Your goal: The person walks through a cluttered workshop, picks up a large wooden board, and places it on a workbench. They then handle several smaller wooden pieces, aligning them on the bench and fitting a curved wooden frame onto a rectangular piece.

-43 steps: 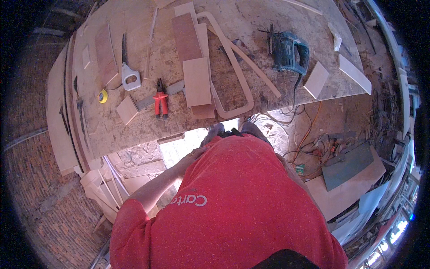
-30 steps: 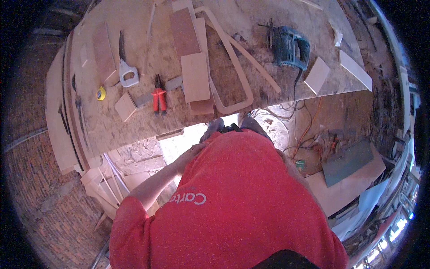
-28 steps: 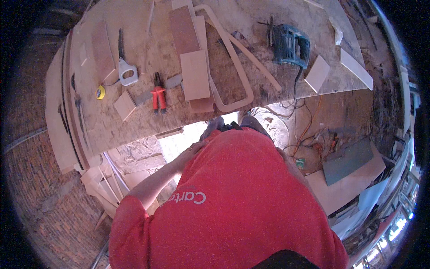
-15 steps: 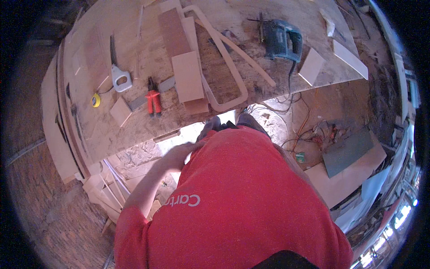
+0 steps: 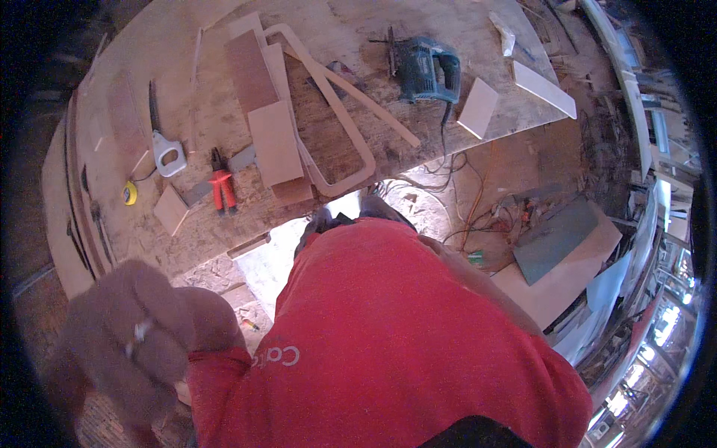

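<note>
One broad wooden worktable (image 5: pixel 209 233), bearing a rounded frame (image 5: pixel 366 163) beside stacked boards (image 5: pixel 274 145). Next, a white-handled handsaw (image 5: pixel 158 144) leftward, a teal jigsaw (image 5: pixel 420 71) rightward. Left hand (image 5: pixel 123 336) raised before the table's near-left corner, blurred, seemingly half-curled; cannot tell whether gripping anything. Right hand hidden, state unclear. Then red pliers (image 5: pixel 222 184); smallest, a yellow tape measure (image 5: pixel 130 194), on the table's left, apart from the left hand.

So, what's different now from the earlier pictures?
The left hand has left the person's waist and come up, close to the camera, at the lower left; it's too blurred to tell whether it holds anything. The whole view has slid, so the table sits further left. The pliers, handsaw and green power tool lie as before.
</note>
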### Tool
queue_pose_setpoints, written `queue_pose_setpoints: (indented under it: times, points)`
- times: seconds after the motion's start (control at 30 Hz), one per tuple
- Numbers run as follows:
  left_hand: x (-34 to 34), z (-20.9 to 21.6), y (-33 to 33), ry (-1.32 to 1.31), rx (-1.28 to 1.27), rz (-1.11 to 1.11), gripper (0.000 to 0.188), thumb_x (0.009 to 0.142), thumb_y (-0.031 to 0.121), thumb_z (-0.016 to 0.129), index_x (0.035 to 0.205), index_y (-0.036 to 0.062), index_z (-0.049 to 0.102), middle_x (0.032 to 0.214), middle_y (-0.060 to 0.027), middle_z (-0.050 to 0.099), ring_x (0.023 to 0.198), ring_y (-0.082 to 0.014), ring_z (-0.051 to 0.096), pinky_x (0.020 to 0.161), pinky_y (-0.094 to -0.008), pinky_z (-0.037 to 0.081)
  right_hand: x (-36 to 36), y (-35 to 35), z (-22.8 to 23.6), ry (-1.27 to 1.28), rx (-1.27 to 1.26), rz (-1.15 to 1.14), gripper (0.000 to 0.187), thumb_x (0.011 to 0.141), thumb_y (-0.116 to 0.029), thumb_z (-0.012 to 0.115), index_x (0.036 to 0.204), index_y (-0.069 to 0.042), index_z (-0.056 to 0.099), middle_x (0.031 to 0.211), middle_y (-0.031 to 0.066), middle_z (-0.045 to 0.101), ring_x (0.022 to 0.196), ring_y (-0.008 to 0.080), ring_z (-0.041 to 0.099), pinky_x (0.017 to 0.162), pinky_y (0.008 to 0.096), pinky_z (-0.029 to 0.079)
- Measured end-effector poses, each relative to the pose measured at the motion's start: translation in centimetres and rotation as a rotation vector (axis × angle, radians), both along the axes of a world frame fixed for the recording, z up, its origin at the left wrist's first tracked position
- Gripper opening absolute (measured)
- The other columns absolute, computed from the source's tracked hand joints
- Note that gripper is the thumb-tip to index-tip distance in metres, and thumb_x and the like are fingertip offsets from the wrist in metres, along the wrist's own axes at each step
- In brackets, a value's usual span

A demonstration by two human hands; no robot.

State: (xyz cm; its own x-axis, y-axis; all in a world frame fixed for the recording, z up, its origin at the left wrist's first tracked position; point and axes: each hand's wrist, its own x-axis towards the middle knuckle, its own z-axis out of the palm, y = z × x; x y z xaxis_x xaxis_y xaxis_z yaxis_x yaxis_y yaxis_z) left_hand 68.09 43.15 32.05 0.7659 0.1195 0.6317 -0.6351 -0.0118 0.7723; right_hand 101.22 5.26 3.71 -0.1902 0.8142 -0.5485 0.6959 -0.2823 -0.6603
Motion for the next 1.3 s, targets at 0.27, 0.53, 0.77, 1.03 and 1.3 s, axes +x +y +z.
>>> queue_pose_setpoints:
  times: [0.27, 0.53, 0.77, 1.03, 1.3]
  points:
    - [5.7, 1.7, -2.0, -0.203, -0.039, -0.2, 0.042, 0.095, 0.03, 0.069, 0.132, 0.0407, 0.055, 0.067, 0.0043, 0.055, 0.05, -0.0124, 0.047, 0.051, -0.0296, 0.04, -0.4, 0.6, 1.4, 0.027, 0.024, -0.066, 0.081, 0.087, -0.037, 0.069, 0.156, -0.013, 0.032, 0.158, 0.0201, 0.032, 0.137, 0.0421, 0.045, 0.113, 0.047, 0.04]
    - [9.2, 3.4, -2.6, -0.22, 0.044, -0.247, 0.052, 0.094, 0.027, 0.071, 0.137, 0.0517, 0.055, 0.056, 0.011, 0.049, 0.042, -0.0029, 0.035, 0.044, -0.0242, 0.031, -0.1, 0.6, 1.4, 0.011, -0.004, -0.04, 0.084, 0.085, -0.039, 0.072, 0.155, -0.014, 0.034, 0.159, 0.0182, 0.032, 0.134, 0.0422, 0.048, 0.111, 0.0475, 0.042]
    - [6.5, 1.1, -6.3, -0.284, -0.16, -0.039, 0.058, 0.096, 0.024, 0.068, 0.143, 0.0511, 0.048, 0.061, 0.0091, 0.056, 0.043, -0.0008, 0.039, 0.045, -0.0208, 0.029, -0.4, 0.7, 1.8, 0.024, -0.047, -0.066, 0.074, 0.092, -0.038, 0.063, 0.155, -0.012, 0.034, 0.158, 0.0188, 0.033, 0.138, 0.0414, 0.044, 0.113, 0.0465, 0.04]
    - [8.9, 1.3, -5.1, -0.414, -0.183, -0.301, 0.054, 0.096, 0.02, 0.066, 0.142, 0.0441, 0.049, 0.068, 0.0053, 0.059, 0.046, -0.0031, 0.045, 0.046, -0.0214, 0.03, -0.4, 0.9, 1.5, 0.113, -0.184, -0.18, 0.063, 0.1, -0.037, 0.054, 0.154, -0.011, 0.035, 0.157, 0.0196, 0.034, 0.142, 0.0404, 0.039, 0.115, 0.0453, 0.037]
    - [10.4, 0.4, -4.8, -0.442, -0.198, -0.379, 0.05, 0.096, 0.021, 0.067, 0.139, 0.0403, 0.05, 0.07, 0.0043, 0.06, 0.047, -0.0056, 0.047, 0.048, -0.0233, 0.033, -0.3, 1.6, 3.7, -0.054, -0.086, -0.007, 0.061, 0.101, -0.035, 0.052, 0.153, -0.008, 0.034, 0.157, 0.0201, 0.032, 0.142, 0.04, 0.038, 0.116, 0.0448, 0.036]
